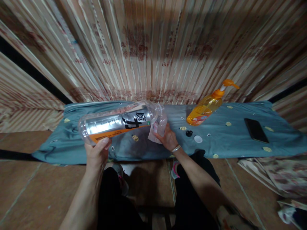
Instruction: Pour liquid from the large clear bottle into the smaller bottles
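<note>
- Bottle (115, 124), tilted — I have the left hand (97, 152) gripping it near the base
- My right hand (169, 139) holds a clear container (162, 120) by the neck end

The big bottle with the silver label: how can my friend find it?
Start at the teal cloth. Over its left half, the left hand holds the big bottle sideways. Unlike the pump bottle, it has a silver and orange label with big black characters.

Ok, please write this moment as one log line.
left hand: large plastic bottle, tipped; right hand: clear container at its mouth; pump bottle, smartphone: on teal cloth
</note>
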Tool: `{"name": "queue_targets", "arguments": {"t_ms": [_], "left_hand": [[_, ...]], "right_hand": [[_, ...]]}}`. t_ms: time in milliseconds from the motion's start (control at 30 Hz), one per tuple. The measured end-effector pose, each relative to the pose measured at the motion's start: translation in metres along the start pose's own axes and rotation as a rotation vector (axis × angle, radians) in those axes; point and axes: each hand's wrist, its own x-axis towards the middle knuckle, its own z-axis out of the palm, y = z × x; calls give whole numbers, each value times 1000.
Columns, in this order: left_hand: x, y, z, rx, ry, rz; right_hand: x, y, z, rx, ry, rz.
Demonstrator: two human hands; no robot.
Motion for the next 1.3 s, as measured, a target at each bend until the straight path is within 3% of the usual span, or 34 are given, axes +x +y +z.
{"name": "queue_targets", "arguments": {"t_ms": [267, 867, 1300], "left_hand": [[0, 2, 2, 7, 26, -13], [0, 2, 3, -4, 39, -21], [-1, 2, 4, 17, 47, -23]], "right_hand": [[0, -7, -7, -43, -69, 60], [-1, 1, 4, -10, 27, 7], [-1, -1, 0, -8, -12, 28]]}}
